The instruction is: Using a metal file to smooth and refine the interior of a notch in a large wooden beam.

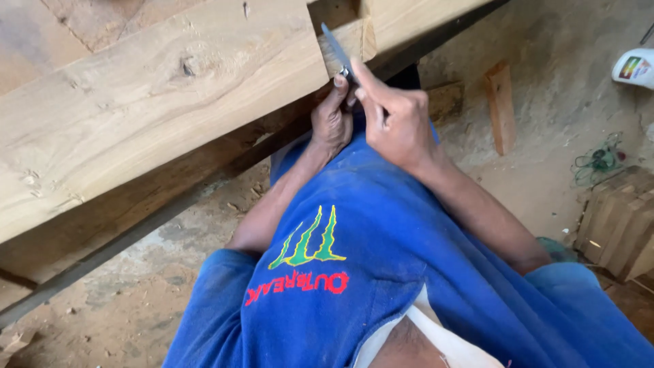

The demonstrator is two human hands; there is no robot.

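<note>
We hold a narrow metal blade (335, 46) with both hands against the edge of a big pale timber beam (157, 102). Our right hand (395, 119) is closed around the lower part of the blade, its forefinger stretched along it toward the tip. Our left hand (332, 119), just beside the right one and touching it, pinches the same tool from below with thumb and fingers; we cannot see a handle, because the hands cover it.

The tip of the blade lies above the hands, at a joint where a small lighter block (351, 41) meets the beam. To do this step well, we think the blade should stay flat on the wood and follow the joint line, with small pushes away from the body. The left hand should guide, not press. A slip toward the fingers seems the main danger, so the fingertips are better kept behind the cutting edge.

The beam rests tilted, with a darker board (136, 204) under it. Below the hands is a dusty earth floor (531, 170). To the right of the hands stand a short wooden piece (501, 105), a green tangle of cord (599, 160), stacked wooden blocks (616, 221) and a white plastic container (633, 68).
</note>
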